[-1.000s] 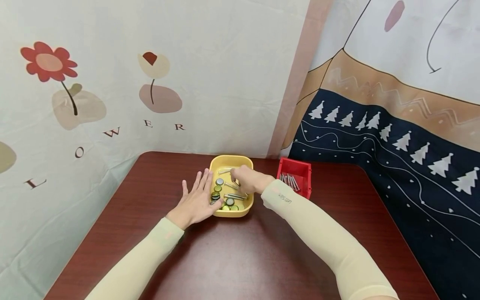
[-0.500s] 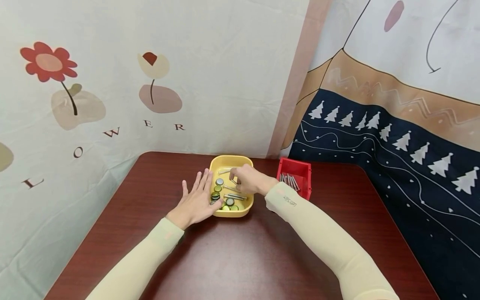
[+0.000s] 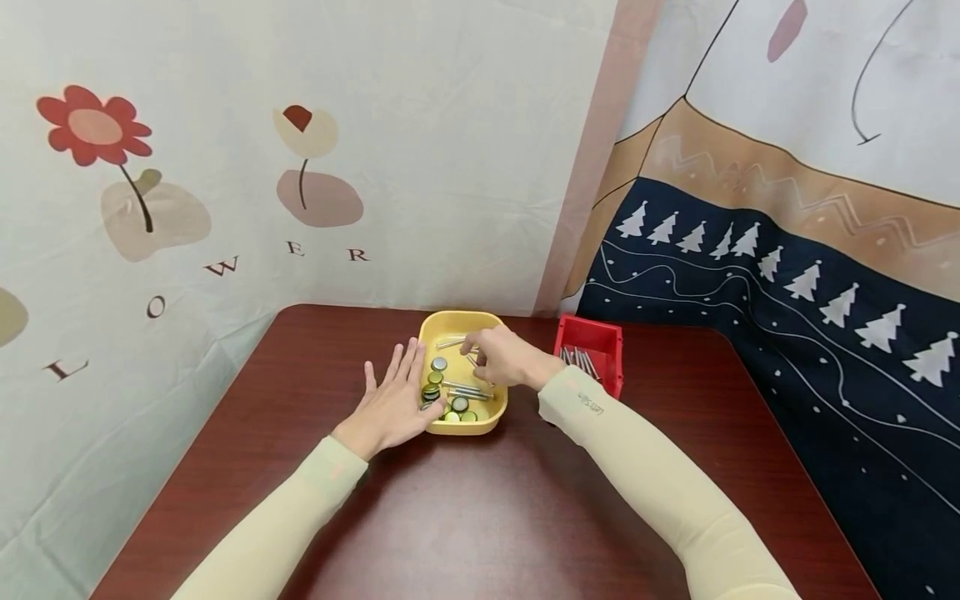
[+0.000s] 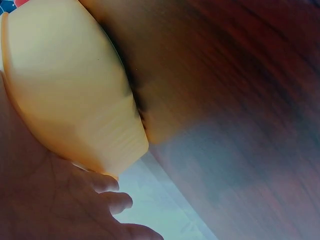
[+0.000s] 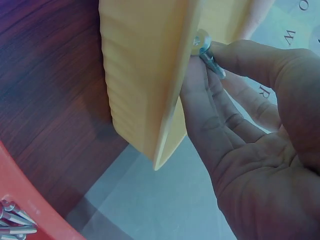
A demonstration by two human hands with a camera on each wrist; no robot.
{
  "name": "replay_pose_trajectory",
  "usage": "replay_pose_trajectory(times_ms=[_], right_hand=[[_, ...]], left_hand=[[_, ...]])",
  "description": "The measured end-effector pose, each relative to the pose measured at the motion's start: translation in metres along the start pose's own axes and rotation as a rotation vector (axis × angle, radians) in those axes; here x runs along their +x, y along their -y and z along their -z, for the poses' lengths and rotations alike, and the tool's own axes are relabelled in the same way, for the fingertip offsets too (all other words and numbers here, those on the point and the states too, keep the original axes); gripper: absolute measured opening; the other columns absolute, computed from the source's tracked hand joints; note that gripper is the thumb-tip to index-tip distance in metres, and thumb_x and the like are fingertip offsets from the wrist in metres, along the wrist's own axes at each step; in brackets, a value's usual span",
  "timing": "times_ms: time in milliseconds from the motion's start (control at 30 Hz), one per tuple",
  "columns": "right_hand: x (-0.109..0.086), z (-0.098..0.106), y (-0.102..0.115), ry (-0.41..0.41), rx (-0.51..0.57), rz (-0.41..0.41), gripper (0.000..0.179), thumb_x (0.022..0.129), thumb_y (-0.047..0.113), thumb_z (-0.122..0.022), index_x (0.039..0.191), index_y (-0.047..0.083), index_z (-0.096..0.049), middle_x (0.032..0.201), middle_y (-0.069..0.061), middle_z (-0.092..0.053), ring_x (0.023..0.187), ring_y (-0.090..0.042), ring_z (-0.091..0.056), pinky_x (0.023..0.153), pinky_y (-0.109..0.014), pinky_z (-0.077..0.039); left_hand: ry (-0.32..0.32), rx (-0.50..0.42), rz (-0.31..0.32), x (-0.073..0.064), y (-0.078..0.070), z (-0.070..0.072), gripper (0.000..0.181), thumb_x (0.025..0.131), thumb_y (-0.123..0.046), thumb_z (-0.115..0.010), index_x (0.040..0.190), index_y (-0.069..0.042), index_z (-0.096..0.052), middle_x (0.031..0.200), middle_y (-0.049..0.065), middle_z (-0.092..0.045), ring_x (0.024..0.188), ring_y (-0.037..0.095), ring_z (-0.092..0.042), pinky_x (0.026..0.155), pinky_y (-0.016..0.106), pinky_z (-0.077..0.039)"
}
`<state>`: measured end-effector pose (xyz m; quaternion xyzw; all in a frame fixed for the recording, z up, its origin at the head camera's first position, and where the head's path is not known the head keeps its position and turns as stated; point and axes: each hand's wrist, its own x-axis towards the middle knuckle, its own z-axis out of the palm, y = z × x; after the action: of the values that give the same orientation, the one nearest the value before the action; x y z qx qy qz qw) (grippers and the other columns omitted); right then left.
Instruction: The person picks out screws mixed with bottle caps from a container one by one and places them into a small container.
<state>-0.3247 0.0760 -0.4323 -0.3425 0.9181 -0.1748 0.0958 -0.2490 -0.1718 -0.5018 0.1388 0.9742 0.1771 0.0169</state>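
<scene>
A yellow plastic box [image 3: 489,428] stands near the back of the table, holding several metal screws [image 3: 468,393] and several bottle caps [image 3: 460,404]. My left hand [image 3: 390,408] lies with straight, spread fingers along the box's left side, its thumb over the near left rim. Over the right part of the box is my right hand [image 3: 506,357]. In the right wrist view, it pinches a cross-head screw [image 5: 214,64] between thumb and fingers, close to the rim of the box. The left wrist view shows the outer wall of the box [image 4: 75,90] against the left palm.
Right of the yellow box stands a red bin [image 3: 609,342] with several metal screws [image 3: 581,362] in it. Both containers sit near the back edge of the brown table [image 3: 465,517]. A printed cloth [image 3: 450,167] hangs just behind the table.
My right hand has shifted slightly to the right. One loose screw in the yellow box has slid nearer to the others. The left hand stays in place.
</scene>
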Motion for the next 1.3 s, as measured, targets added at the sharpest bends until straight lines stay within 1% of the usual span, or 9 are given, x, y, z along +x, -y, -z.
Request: replay_pose_trajectory(times_ms=[100,167,367,533,633,867,1067,1167,1300], right_hand=[[-0.002,0.003,0.000,-0.007,0.026,-0.002,0.038,0.104,0.008,-0.084,0.142,0.003,-0.080,0.108,-0.012,-0.087,0.090,-0.016,-0.079,0.077,-0.027,-0.067],[-0.003,0.005,0.000,-0.011,0.047,-0.010,0.038,0.104,0.008,-0.085,0.141,0.004,-0.081,0.106,-0.011,-0.087,0.087,-0.015,-0.078,0.074,-0.026,-0.066],[-0.009,0.009,-0.002,-0.022,0.113,-0.034,0.038,0.104,0.010,-0.085,0.142,0.006,-0.081,0.105,-0.010,-0.087,0.081,-0.012,-0.078,0.075,-0.026,-0.067],[-0.015,0.009,-0.006,-0.022,0.176,-0.061,0.037,0.105,0.009,-0.085,0.142,0.010,-0.082,0.111,-0.010,-0.086,0.077,-0.009,-0.080,0.076,-0.026,-0.069],[-0.019,0.010,-0.008,-0.021,0.213,-0.069,0.037,0.106,0.009,-0.084,0.142,0.012,-0.082,0.114,-0.011,-0.086,0.077,-0.009,-0.082,0.077,-0.026,-0.070],[-0.024,0.014,-0.013,-0.039,0.281,-0.081,0.036,0.106,0.008,-0.084,0.141,0.011,-0.082,0.111,-0.011,-0.085,0.076,-0.011,-0.083,0.075,-0.028,-0.071],[-0.032,0.019,-0.017,-0.040,0.339,-0.118,0.042,0.103,0.006,-0.088,0.143,0.011,-0.081,0.119,-0.011,-0.084,0.082,-0.014,-0.084,0.078,-0.031,-0.072],[-0.036,0.021,-0.021,-0.043,0.360,-0.140,0.043,0.102,0.005,-0.088,0.144,0.011,-0.081,0.120,-0.011,-0.084,0.085,-0.015,-0.083,0.079,-0.031,-0.072],[-0.042,0.023,-0.025,-0.034,0.401,-0.156,0.042,0.103,0.006,-0.087,0.144,0.011,-0.081,0.124,-0.017,-0.084,0.086,-0.019,-0.085,0.079,-0.033,-0.073]], left_hand=[[0.003,-0.002,0.003,-0.001,0.000,0.000,0.109,0.112,-0.063,-0.058,0.188,-0.005,-0.006,0.199,0.014,0.001,0.186,0.043,-0.002,0.137,0.090,-0.001],[-0.002,-0.005,0.001,-0.001,0.000,0.001,0.108,0.112,-0.063,-0.058,0.188,-0.004,-0.006,0.199,0.014,0.001,0.186,0.043,-0.002,0.137,0.090,-0.001],[-0.009,-0.012,0.000,-0.001,0.001,0.004,0.107,0.113,-0.060,-0.058,0.188,-0.004,-0.007,0.199,0.014,0.000,0.186,0.043,-0.002,0.137,0.090,-0.002],[0.002,-0.019,0.000,-0.001,0.001,0.001,0.107,0.113,-0.060,-0.059,0.188,-0.005,-0.006,0.199,0.013,0.000,0.186,0.042,-0.002,0.137,0.090,-0.002],[0.000,-0.019,0.002,-0.002,0.001,-0.001,0.108,0.113,-0.061,-0.059,0.188,-0.005,-0.006,0.199,0.013,0.000,0.186,0.042,-0.002,0.137,0.090,-0.002],[-0.005,-0.023,0.002,-0.002,0.000,-0.001,0.108,0.112,-0.061,-0.058,0.188,-0.006,-0.005,0.199,0.012,0.002,0.186,0.041,0.000,0.138,0.089,0.000],[-0.003,-0.030,-0.002,-0.001,0.000,0.001,0.107,0.113,-0.060,-0.059,0.188,-0.005,-0.006,0.199,0.011,0.002,0.186,0.041,0.000,0.138,0.089,0.000],[-0.005,-0.034,-0.003,-0.001,0.000,0.001,0.106,0.113,-0.060,-0.058,0.188,-0.005,-0.006,0.199,0.012,0.002,0.186,0.041,0.000,0.137,0.090,0.000],[-0.005,-0.035,0.001,-0.002,0.000,0.001,0.107,0.113,-0.060,-0.059,0.188,-0.005,-0.006,0.199,0.012,0.002,0.186,0.041,-0.001,0.137,0.090,0.000]])
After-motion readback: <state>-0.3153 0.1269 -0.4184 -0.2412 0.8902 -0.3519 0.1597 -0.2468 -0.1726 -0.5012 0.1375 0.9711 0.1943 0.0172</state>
